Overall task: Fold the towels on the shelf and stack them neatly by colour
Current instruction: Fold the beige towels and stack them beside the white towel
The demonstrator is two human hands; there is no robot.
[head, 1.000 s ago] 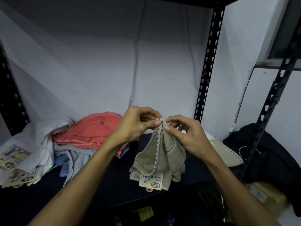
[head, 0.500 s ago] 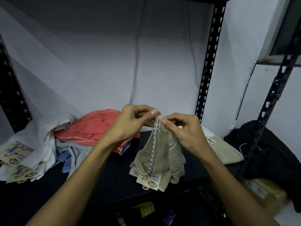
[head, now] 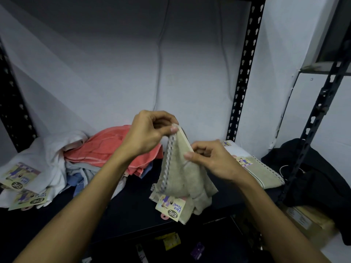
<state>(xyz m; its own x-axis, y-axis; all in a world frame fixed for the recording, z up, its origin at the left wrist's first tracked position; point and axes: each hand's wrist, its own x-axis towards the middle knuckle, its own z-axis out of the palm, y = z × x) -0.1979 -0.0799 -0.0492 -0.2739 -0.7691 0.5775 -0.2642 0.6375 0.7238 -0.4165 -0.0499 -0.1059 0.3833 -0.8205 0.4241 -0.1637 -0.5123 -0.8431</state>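
A beige face towel [head: 182, 179] with a checked edge and a paper label hangs above the dark shelf [head: 133, 211]. My left hand [head: 150, 133] pinches its top corner. My right hand [head: 210, 160] pinches the towel's edge a little lower and to the right. A folded beige towel [head: 264, 173] lies flat at the shelf's right end. At the left sits a loose heap: a coral towel [head: 114, 149] on top, a white towel [head: 49, 160] with labels, and pale blue cloth [head: 79, 179] underneath.
Black perforated uprights [head: 243, 73] frame the shelf; a white sheet covers its back. Dark clothing [head: 313, 179] and a cardboard box [head: 307, 221] lie right of the rack. Small packets [head: 171, 242] lie on the level below.
My right hand has slid down and to the right along the towel's edge, away from my left hand, which keeps the top corner. The towel spreads a little wider.
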